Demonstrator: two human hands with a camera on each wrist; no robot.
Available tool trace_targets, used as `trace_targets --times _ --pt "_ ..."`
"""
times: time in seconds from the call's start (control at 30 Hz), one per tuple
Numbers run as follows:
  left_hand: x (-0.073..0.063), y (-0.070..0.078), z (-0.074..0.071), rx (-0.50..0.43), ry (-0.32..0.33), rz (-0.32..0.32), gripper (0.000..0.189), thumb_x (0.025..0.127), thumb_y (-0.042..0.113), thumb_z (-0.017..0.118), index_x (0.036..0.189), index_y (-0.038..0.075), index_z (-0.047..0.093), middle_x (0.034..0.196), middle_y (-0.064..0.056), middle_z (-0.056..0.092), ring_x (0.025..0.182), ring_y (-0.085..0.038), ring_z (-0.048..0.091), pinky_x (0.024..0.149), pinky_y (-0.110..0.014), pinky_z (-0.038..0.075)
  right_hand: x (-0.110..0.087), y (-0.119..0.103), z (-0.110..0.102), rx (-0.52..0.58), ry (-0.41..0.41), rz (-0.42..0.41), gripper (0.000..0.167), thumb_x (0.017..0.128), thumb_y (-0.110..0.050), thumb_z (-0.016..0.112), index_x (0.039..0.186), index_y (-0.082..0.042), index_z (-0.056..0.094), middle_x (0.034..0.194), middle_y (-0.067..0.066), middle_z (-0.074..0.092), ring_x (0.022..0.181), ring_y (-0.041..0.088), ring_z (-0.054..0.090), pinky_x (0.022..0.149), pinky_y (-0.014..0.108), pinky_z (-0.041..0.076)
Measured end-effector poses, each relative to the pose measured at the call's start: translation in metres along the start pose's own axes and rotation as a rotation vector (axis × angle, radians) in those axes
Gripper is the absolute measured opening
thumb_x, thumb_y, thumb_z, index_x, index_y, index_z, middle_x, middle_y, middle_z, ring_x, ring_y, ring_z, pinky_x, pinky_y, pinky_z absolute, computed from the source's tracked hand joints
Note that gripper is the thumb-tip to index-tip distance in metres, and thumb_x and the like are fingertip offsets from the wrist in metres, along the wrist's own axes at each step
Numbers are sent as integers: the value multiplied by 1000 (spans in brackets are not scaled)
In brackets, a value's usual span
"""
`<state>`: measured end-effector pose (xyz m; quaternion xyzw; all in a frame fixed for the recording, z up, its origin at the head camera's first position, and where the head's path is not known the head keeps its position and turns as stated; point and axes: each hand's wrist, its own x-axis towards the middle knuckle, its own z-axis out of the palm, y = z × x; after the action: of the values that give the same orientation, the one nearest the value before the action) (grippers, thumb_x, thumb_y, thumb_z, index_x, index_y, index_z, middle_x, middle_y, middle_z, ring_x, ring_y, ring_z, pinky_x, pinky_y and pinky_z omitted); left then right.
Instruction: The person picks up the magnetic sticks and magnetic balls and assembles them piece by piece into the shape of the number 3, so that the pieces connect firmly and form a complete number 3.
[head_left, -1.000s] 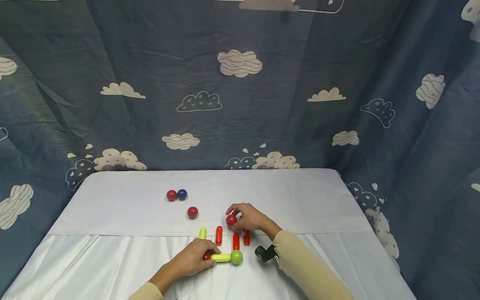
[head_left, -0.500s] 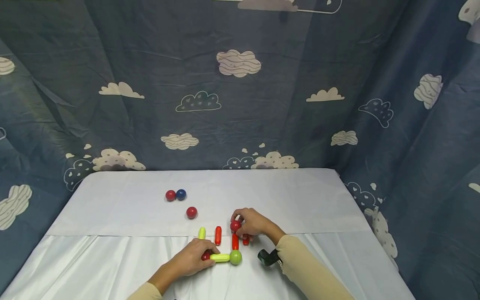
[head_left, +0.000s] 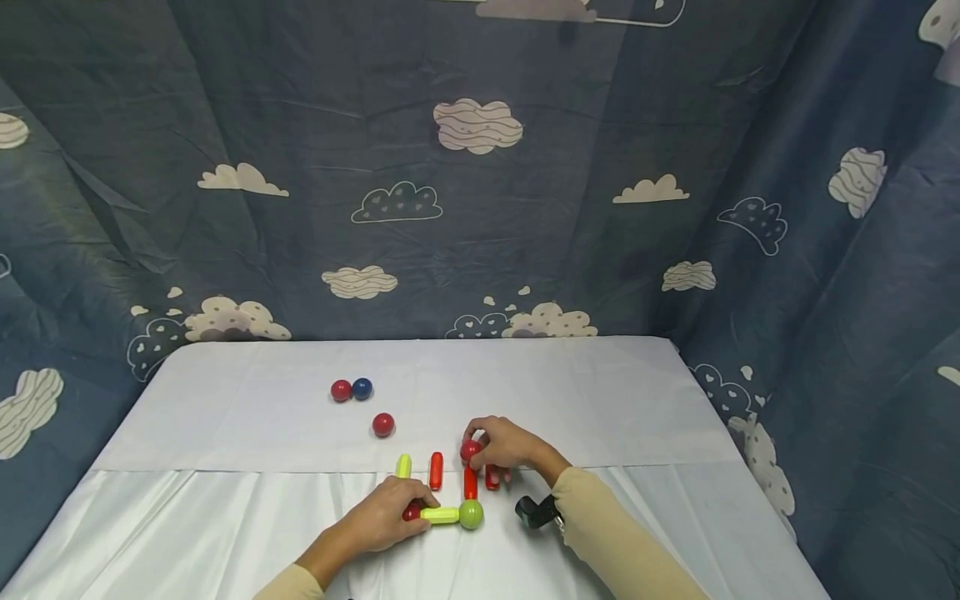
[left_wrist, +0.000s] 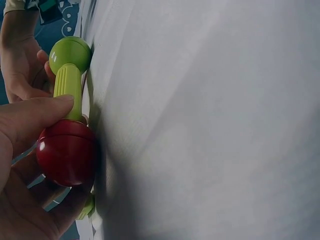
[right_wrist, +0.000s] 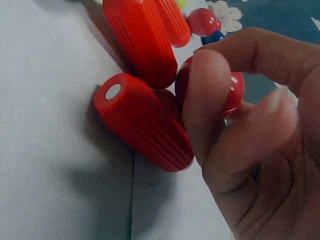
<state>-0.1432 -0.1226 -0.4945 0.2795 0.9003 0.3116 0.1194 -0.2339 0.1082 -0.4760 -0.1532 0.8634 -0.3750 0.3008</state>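
My left hand (head_left: 386, 514) grips a red ball (left_wrist: 67, 152), its thumb lying on the yellow-green ribbed stick (left_wrist: 69, 85) joined to it. A green ball (head_left: 471, 515) caps that stick's other end. From the green ball a red stick (head_left: 470, 483) runs away from me. My right hand (head_left: 507, 444) pinches another red ball (head_left: 470, 450) against the far end of this red stick. Just under the right hand lies a loose red stick (right_wrist: 145, 122), a pale round disc showing on its end. Part of the pinched ball is hidden behind the fingers.
Between the hands lies a red stick (head_left: 436, 471), with a yellow-green stick (head_left: 404, 466) beyond the left hand. Farther back on the white cloth (head_left: 600, 400) are a red ball (head_left: 383, 425) and a red-and-blue pair, the blue ball (head_left: 362, 389) on the right.
My right hand has brought its red ball slightly right and nearer to me, onto the red stick's far end; over the last half second it barely moves. The left hand stays in place.
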Motion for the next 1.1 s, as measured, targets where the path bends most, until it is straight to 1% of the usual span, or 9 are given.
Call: trace_targets --times 0.27,0.5,0.67,0.77,0.93,1.0,1.1 --pt "0 0 0 -2 -5 -6 18 83 18 75 100 16 70 98 8 66 92 -11 52 85 -40 43 0 2 -1 76 -10 -8 28 84 -9 71 108 -8 57 81 8 63 44 15 56 41 28 48" --pt "0 -1 1 0 0 -2 18 83 19 75 100 16 70 99 7 66 93 -11 52 86 -40 43 -3 -2 0 61 18 -12 29 84 -9 71 110 -7 58 82 7 62 49 15 58 45 28 50" --pt "0 0 1 3 -4 -8 18 83 19 75 100 16 70 99 7 66 94 -13 54 87 -41 43 -5 -5 1 -24 46 -32 29 81 -4 71 108 -5 60 83 6 60 52 15 56 45 26 48" --pt "1 0 1 4 -6 -9 18 83 18 76 99 16 70 99 7 67 95 -13 55 88 -43 43 -3 -4 2 -90 69 -37 29 80 -2 72 107 -5 63 88 6 59 55 15 56 46 25 47" --pt "1 0 1 -4 -11 -17 18 83 18 75 100 16 70 99 7 67 95 -13 54 88 -44 43 -3 -5 3 -191 103 -55 32 79 -1 73 110 -5 66 95 6 59 67 13 56 54 24 48" --pt "1 0 1 -2 -9 -13 18 83 18 75 100 16 70 99 7 67 95 -13 55 88 -44 43 -4 -7 3 -217 114 -66 34 79 0 72 112 -4 66 96 7 59 66 13 56 55 25 49" --pt "1 0 1 1 -7 -10 18 83 18 75 100 16 70 99 7 66 95 -14 54 88 -43 43 -6 -10 5 -234 119 -68 33 81 -1 71 114 -3 65 99 9 60 58 13 56 54 25 49"
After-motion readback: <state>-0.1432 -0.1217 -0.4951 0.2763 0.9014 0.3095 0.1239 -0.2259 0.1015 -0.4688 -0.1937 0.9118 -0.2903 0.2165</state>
